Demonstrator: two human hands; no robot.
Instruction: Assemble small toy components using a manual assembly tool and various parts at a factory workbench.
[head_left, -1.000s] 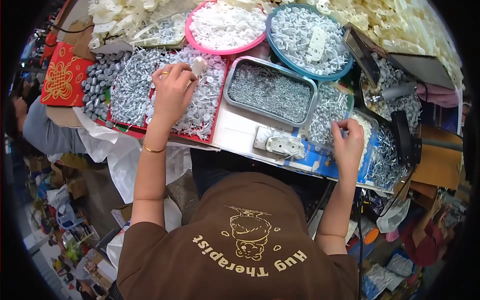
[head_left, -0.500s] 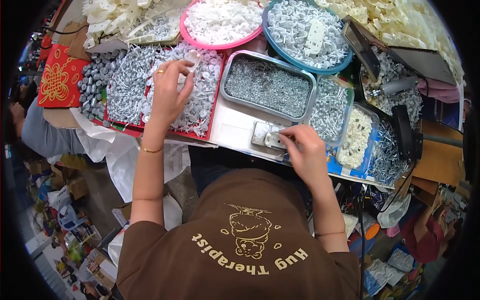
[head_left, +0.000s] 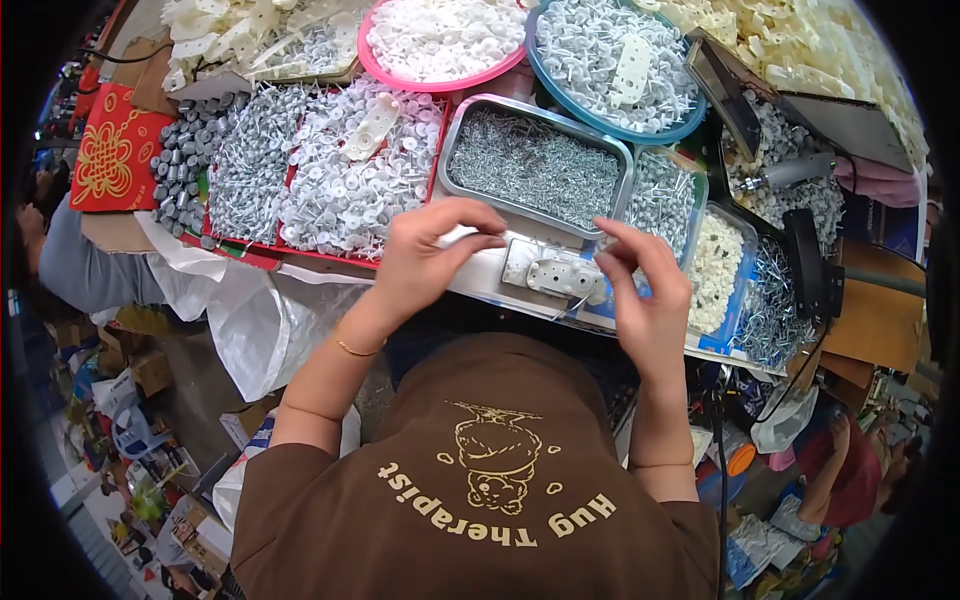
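Observation:
A pale plastic piece with holes (head_left: 555, 278), like a socket part, sits on a small metal block (head_left: 519, 262) at the table's front edge. Just left of it is my left hand (head_left: 430, 250), its thumb and fingers drawn together in a pinch; what they hold, if anything, is too small to make out. On the other side, my right hand (head_left: 648, 290) hovers with thumb and index finger apart, nothing visible between them. A white perforated strip (head_left: 372, 125) lies on white-capped metal pins (head_left: 350, 200) in a red tray.
Behind the block stands a metal tray (head_left: 465, 190) of small screws. A pink basin (head_left: 385, 75) and a blue basin (head_left: 690, 122) hold more parts. Right of the block are clear boxes of pins (head_left: 655, 205) and pale bits (head_left: 715, 270). A black device (head_left: 812, 265) stands at the right.
My left hand has come from the red tray toward the block, leaving the white strip there in plain view. My right hand has lifted away from the pale plastic piece, its fingers spreading.

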